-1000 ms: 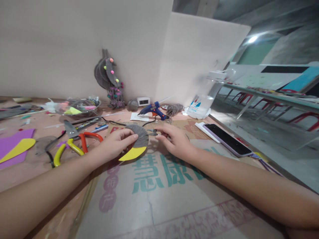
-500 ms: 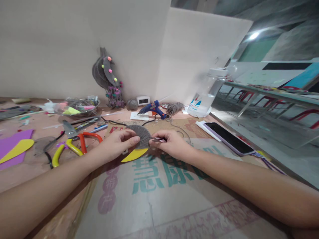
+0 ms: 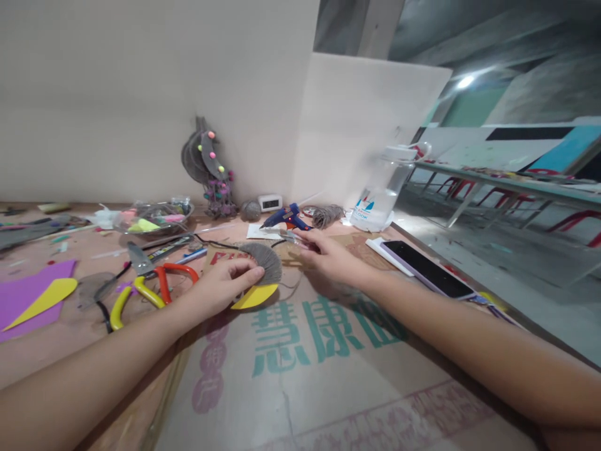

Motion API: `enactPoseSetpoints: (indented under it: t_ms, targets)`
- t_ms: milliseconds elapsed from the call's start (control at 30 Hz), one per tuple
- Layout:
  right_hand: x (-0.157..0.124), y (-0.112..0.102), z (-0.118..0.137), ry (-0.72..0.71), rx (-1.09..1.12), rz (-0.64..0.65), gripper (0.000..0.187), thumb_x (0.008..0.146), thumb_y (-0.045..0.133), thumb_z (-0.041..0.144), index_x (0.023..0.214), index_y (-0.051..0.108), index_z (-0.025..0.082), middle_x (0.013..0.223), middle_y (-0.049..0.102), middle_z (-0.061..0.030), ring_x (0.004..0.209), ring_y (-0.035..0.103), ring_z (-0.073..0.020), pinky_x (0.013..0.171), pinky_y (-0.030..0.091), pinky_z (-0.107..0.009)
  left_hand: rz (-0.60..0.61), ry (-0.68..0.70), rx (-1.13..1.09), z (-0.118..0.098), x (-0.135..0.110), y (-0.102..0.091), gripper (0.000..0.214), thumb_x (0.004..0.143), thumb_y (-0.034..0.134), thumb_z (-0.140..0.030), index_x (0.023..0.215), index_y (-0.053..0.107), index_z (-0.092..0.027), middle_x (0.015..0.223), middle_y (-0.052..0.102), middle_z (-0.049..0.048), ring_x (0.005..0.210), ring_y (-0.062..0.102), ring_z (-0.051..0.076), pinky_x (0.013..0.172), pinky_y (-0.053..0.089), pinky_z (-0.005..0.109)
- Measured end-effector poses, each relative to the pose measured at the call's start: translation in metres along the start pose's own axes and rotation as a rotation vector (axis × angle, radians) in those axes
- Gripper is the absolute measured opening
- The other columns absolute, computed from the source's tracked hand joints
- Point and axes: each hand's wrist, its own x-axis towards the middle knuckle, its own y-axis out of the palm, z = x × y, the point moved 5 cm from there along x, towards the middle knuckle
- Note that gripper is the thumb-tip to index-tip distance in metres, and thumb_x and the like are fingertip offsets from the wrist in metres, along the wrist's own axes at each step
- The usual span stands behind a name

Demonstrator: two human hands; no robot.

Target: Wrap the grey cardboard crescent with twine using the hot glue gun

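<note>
My left hand (image 3: 237,279) is closed on a grey yarn-wrapped crescent (image 3: 267,262), its fingers hiding the left part. A yellow rounded piece (image 3: 256,297) shows below the yarn. My right hand (image 3: 322,254) is held just in front of the blue glue gun (image 3: 287,217), fingers bent together around something small and pale that blur keeps me from naming. The glue gun rests with its nozzle over a white paper (image 3: 263,232). Under both hands lies a printed cardboard sheet (image 3: 328,388).
Left of my hands are red-and-yellow-handled pliers (image 3: 141,289), a utility knife (image 3: 169,248) and purple foam (image 3: 28,294). A plastic bowl of bits (image 3: 157,219) and a decorated moon hanging (image 3: 206,163) stand behind. To the right are a phone (image 3: 429,268) and water bottle (image 3: 378,191).
My right hand has moved away from the crescent's right edge, up toward the glue gun. My left hand still holds the crescent. The camera view has tilted slightly upward.
</note>
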Motion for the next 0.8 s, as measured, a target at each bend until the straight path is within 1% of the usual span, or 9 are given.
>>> enactPoseSetpoints:
  t_ms: [67,100,167,233,367,467,533,700,800]
  targets:
    - [0.001,-0.001,0.002,-0.054,-0.038,0.035,0.044,0.082,0.051,0.021,0.126,0.045,0.018,0.121,0.051,-0.0109,0.108,0.051,-0.0185,0.092,0.041,-0.038,-0.018,0.007,-0.009,0.002,0.001,-0.001,0.036,0.077,0.048,-0.046,0.056,0.046,-0.016,0.048,0.039,-0.0057,0.043,0.035,0.007,0.041,0.025,0.018]
    - [0.0,-0.002,0.005,-0.085,-0.057,0.026,0.045,0.082,0.052,0.022,0.126,0.045,0.018,0.124,0.05,-0.0109,0.112,0.048,-0.0185,0.095,0.038,-0.039,-0.035,0.005,-0.011,0.003,0.001,-0.002,0.037,0.077,0.048,-0.047,0.057,0.046,-0.017,0.049,0.04,-0.0054,0.043,0.036,0.007,0.041,0.026,0.018]
    - [-0.004,-0.004,0.01,-0.13,-0.081,-0.032,0.038,0.083,0.051,0.025,0.12,0.05,0.017,0.123,0.051,-0.0107,0.116,0.045,-0.0178,0.099,0.035,-0.038,-0.059,-0.014,-0.031,0.006,0.002,-0.004,0.037,0.077,0.048,-0.048,0.056,0.045,-0.017,0.048,0.042,-0.0051,0.041,0.037,0.007,0.04,0.027,0.018]
    - [-0.008,-0.002,0.016,-0.144,-0.062,-0.05,0.029,0.085,0.048,0.028,0.109,0.058,0.016,0.115,0.057,-0.0099,0.111,0.049,-0.0165,0.097,0.037,-0.036,-0.075,-0.04,-0.072,0.008,0.002,-0.004,0.036,0.077,0.049,-0.047,0.058,0.046,-0.017,0.047,0.043,-0.0052,0.039,0.037,0.007,0.039,0.027,0.018]
    - [-0.015,0.014,0.026,-0.165,0.001,0.093,0.023,0.083,0.052,0.032,0.094,0.063,0.016,0.097,0.064,-0.0071,0.092,0.058,-0.0153,0.082,0.045,-0.031,-0.097,-0.077,-0.135,0.01,0.003,-0.004,0.033,0.074,0.053,-0.047,0.064,0.051,-0.016,0.046,0.045,-0.0053,0.038,0.039,0.007,0.039,0.028,0.019]
    - [-0.019,0.022,0.03,-0.168,-0.019,0.136,0.017,0.081,0.054,0.029,0.081,0.064,0.015,0.083,0.065,-0.0046,0.079,0.058,-0.0139,0.073,0.045,-0.028,-0.12,-0.065,-0.178,0.008,0.003,-0.005,0.032,0.073,0.055,-0.046,0.065,0.051,-0.015,0.046,0.046,-0.0051,0.039,0.041,0.008,0.04,0.029,0.019]
    - [-0.021,0.022,0.033,-0.163,-0.059,0.145,0.016,0.082,0.053,0.027,0.077,0.063,0.015,0.078,0.065,-0.0036,0.076,0.057,-0.0133,0.072,0.044,-0.028,-0.14,-0.061,-0.203,0.008,0.004,-0.006,0.031,0.073,0.055,-0.045,0.065,0.05,-0.015,0.046,0.046,-0.0052,0.04,0.041,0.007,0.04,0.03,0.019]
    - [-0.019,0.013,0.041,-0.197,-0.16,0.249,0.018,0.081,0.054,0.029,0.079,0.065,0.016,0.08,0.066,-0.0049,0.078,0.058,-0.0147,0.074,0.044,-0.029,-0.128,-0.041,-0.237,0.011,0.006,-0.005,0.029,0.075,0.054,-0.043,0.069,0.05,-0.015,0.046,0.044,-0.0063,0.039,0.04,0.006,0.038,0.027,0.018]
    - [-0.011,-0.006,0.03,-0.11,-0.194,0.234,0.024,0.084,0.048,0.033,0.086,0.066,0.018,0.084,0.067,-0.0051,0.079,0.06,-0.0156,0.073,0.045,-0.03,-0.123,-0.027,-0.227,0.014,0.006,-0.005,0.03,0.075,0.054,-0.044,0.07,0.051,-0.015,0.048,0.045,-0.0061,0.04,0.041,0.007,0.039,0.029,0.018]
